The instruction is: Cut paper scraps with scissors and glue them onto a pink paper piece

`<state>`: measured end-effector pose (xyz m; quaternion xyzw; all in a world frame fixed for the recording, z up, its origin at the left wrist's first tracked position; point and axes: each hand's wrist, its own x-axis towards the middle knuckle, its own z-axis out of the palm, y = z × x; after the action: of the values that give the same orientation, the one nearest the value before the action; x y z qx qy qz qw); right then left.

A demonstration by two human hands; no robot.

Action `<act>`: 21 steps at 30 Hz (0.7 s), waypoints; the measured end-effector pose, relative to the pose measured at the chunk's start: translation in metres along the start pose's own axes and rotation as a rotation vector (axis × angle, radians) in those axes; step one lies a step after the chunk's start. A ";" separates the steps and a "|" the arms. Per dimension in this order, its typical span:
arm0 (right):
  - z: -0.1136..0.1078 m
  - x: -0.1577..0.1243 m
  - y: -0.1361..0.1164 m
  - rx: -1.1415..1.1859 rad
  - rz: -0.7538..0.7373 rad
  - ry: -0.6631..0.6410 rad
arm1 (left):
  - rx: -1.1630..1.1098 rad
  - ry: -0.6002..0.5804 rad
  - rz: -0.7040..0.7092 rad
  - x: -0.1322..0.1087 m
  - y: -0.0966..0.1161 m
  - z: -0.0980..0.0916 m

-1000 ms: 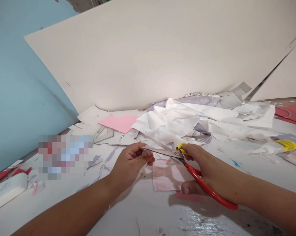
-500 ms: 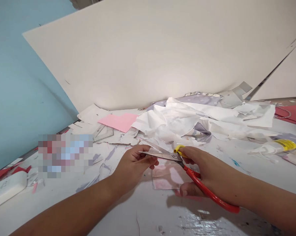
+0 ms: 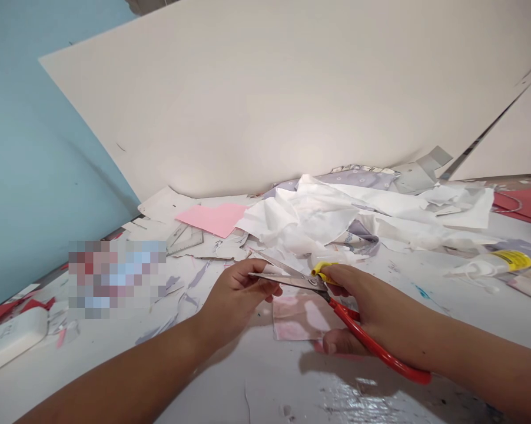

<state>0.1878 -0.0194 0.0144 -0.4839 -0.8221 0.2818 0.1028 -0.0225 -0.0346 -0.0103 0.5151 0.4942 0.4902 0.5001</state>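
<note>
My right hand [image 3: 358, 300] is wrapped round a pair of scissors [image 3: 367, 335] with long red handles. The metal blades are parted and point left. A yellow piece [image 3: 322, 272] shows by the pivot, against my right fingers; I cannot tell what it is. My left hand [image 3: 239, 297] is closed in a pinch at the blades, thumb against fingers. Whatever it pinches is hidden. Below the blades a pale pink patterned piece [image 3: 298, 318] lies on the table, close to my right thumb.
Crumpled white paper [image 3: 301, 215] and a pink sheet [image 3: 215, 219] lie at the back, before a leaning white board [image 3: 292, 100]. A glue bottle [image 3: 490, 264] with a yellow label lies at the right. At the left are a white box-like object [image 3: 16, 335] and scattered scraps.
My left hand has shifted very slightly to the left. The scissors stay parted in my right hand, almost unmoved.
</note>
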 end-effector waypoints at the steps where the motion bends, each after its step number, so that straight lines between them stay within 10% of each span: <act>1: 0.000 0.000 -0.001 -0.001 0.014 -0.010 | -0.003 0.002 0.002 0.000 0.000 0.000; 21: -0.001 -0.002 -0.007 0.040 0.024 -0.049 | 0.053 0.019 0.034 -0.006 0.005 0.007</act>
<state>0.1839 -0.0234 0.0196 -0.4845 -0.8127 0.3112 0.0887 -0.0155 -0.0408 -0.0056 0.5317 0.5030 0.4902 0.4732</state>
